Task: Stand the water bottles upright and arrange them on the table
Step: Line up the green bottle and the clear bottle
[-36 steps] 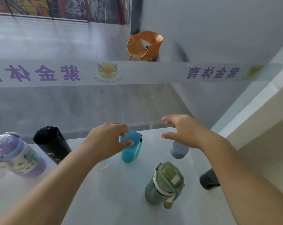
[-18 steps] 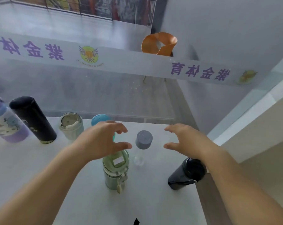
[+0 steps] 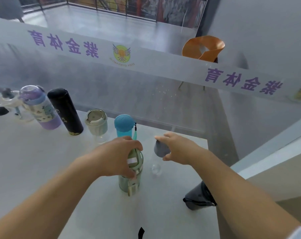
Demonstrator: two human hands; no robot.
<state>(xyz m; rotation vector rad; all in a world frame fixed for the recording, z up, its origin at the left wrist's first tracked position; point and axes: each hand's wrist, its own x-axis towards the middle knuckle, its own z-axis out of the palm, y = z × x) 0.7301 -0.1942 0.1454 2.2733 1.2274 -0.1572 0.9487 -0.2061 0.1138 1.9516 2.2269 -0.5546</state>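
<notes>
A green bottle (image 3: 130,178) stands upright mid-table, and my left hand (image 3: 115,157) is closed over its lid. Just to its right is a clear bottle (image 3: 156,169) with a grey cap (image 3: 161,150); my right hand (image 3: 178,149) pinches that cap between thumb and fingers. Upright along the far edge stand a blue bottle (image 3: 123,125), a pale-lidded cup bottle (image 3: 96,122), a tall black bottle (image 3: 65,111) and a purple bottle (image 3: 41,107). A dark bottle (image 3: 198,199) is partly hidden under my right forearm.
The white table (image 3: 34,169) ends at a glass wall with a lettered band behind the row. Its right edge is close to the dark bottle. Two more bottles (image 3: 8,102) stand at the far left. An orange chair (image 3: 203,49) is beyond the glass.
Both hands were open above the table. The left has dropped and closed on the green bottle's lid, and the right has closed on the grey cap. The view has swung left.
</notes>
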